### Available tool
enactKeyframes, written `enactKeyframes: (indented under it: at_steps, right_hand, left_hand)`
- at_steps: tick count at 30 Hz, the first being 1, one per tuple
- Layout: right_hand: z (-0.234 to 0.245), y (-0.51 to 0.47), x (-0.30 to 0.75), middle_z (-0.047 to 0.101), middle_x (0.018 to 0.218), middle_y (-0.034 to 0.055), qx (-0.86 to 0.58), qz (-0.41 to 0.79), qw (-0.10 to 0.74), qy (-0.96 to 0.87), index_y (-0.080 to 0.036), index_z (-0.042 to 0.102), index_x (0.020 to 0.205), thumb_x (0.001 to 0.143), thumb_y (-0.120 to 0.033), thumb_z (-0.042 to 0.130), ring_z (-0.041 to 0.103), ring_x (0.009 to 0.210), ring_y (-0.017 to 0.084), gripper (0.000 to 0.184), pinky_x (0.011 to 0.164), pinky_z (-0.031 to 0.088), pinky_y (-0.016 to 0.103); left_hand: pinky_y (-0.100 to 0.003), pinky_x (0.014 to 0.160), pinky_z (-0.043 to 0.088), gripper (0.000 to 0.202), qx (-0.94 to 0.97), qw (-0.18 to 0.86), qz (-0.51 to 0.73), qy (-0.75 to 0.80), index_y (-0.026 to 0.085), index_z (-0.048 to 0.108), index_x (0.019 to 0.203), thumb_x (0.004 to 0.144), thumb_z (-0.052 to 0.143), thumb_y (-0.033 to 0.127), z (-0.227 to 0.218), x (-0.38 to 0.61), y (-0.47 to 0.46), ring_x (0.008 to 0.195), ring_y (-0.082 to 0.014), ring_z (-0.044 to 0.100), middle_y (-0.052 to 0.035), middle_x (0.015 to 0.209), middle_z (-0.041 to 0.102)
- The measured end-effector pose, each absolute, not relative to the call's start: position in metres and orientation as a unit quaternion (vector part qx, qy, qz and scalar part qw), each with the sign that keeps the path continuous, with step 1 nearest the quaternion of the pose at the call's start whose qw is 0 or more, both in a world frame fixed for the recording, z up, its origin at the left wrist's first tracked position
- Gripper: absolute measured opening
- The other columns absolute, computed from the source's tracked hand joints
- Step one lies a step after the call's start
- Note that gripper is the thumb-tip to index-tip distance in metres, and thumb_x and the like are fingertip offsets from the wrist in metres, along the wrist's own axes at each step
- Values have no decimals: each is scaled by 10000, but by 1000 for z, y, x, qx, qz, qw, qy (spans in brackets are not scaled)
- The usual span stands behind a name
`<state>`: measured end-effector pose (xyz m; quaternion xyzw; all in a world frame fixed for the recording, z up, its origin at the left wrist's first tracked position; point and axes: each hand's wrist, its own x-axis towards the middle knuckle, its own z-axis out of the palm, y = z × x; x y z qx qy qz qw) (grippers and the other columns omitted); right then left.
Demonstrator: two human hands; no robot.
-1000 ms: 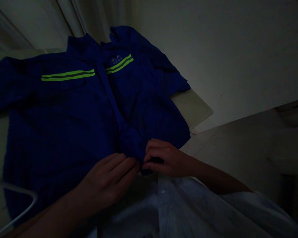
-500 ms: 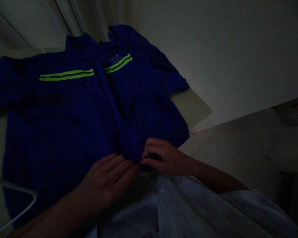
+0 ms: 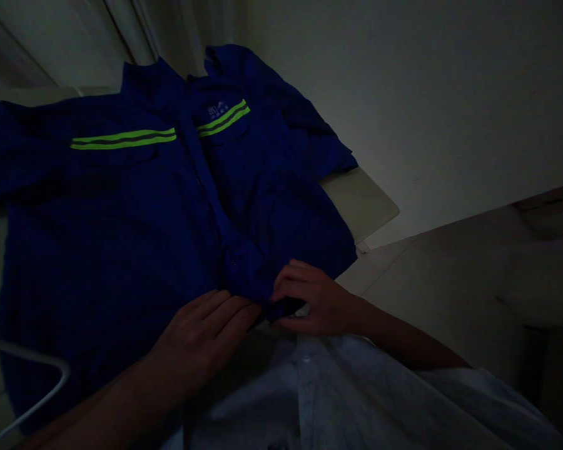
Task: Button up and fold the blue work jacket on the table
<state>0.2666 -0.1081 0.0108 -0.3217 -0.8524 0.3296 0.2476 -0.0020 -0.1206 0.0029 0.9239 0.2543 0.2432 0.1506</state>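
Note:
A dark blue work jacket [image 3: 122, 212] lies spread out, with its collar at the far end and a lime reflective stripe [image 3: 123, 139] across each side of the chest. Its front edge is bunched into a thick fold [image 3: 244, 274] near the bottom hem. My left hand [image 3: 201, 337] presses its fingers against the fabric just left of that fold and seems to grip it. My right hand [image 3: 314, 299] pinches the hem from the right, and its fingers hide the lowest part of the front edge.
A white wire hanger [image 3: 66, 374] pokes in at the lower left, beside the jacket. The jacket rests on a pale board or table [image 3: 361, 206], whose rounded corner shows at the right. A wall [image 3: 426, 106] rises behind it, and a pale floor [image 3: 441, 294] lies lower right. My white shirt [image 3: 309, 394] fills the bottom.
My right hand has shifted slightly right along the hem, and its fingers have changed position on the fabric. The whole view has drifted slightly left and up; the jacket itself stays in place.

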Motion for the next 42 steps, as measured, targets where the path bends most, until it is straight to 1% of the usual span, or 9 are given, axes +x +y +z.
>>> enactKeyframes:
  at_steps: [6,13,16,22,24,27,31,39,42]
  right_hand:
    - [5,-109,266,699,918,65,-303,260,297,-867,-147,739,935,986,-369,728,620,836,163,229,777,450,321]
    - [10,-110,264,692,974,64,-302,187,207,-911,-183,744,960,1050,-360,620,562,857,179,235,792,420,339]
    - [10,-112,261,689,970,65,-308,171,211,-912,-186,742,960,1074,-366,566,551,846,181,276,770,412,338]
    - [8,-114,260,682,915,64,-311,152,272,-898,-186,759,1066,1044,-299,622,569,819,180,179,739,409,340]
    - [7,-113,260,685,903,61,-305,149,285,-896,-180,755,1068,1040,-285,627,572,807,178,168,729,403,344]
    - [7,-114,259,688,894,45,-305,139,276,-901,-202,750,1059,1030,-284,644,557,782,173,137,703,382,353]
    - [8,-117,255,660,839,21,-315,107,237,-913,-240,735,990,1027,-249,632,507,731,172,109,651,333,371]
    - [16,-121,246,623,765,16,-275,43,238,-930,-181,698,914,1009,-173,635,461,719,181,115,606,299,384]
    - [17,-121,246,617,748,8,-270,44,231,-934,-189,693,876,1009,-151,626,467,708,175,153,609,306,380]
  left_hand:
    - [-341,767,546,196,915,161,262,260,154,666,1157,1024,527,119,4,3,-118,827,-179,643,-47,954,716]
    - [-336,741,505,199,920,131,261,261,139,662,1162,1032,515,106,1,3,-122,795,-169,616,-44,941,712]
    - [-338,751,508,212,918,115,273,265,137,663,1168,1034,502,100,4,2,-122,817,-170,625,-47,957,724]
    - [-343,727,502,203,914,96,295,263,125,675,1150,1021,522,92,7,-3,-123,802,-180,642,-54,965,741]
    - [-346,743,503,196,914,98,293,262,124,677,1162,1016,549,104,7,-5,-125,820,-181,648,-62,1016,753]
    - [-357,756,499,227,915,102,298,254,121,670,1204,1005,563,96,6,-9,-128,854,-190,652,-83,1103,756]
    - [-367,773,495,253,913,93,300,259,117,663,1224,995,563,84,4,-10,-131,860,-197,659,-85,1078,761]
    - [-374,740,517,241,914,52,321,243,104,674,1185,987,536,90,-3,-6,-134,832,-208,687,-110,1037,766]
    - [-363,731,537,238,913,37,324,244,118,687,1163,991,524,102,-3,-8,-134,822,-193,685,-92,1028,770]
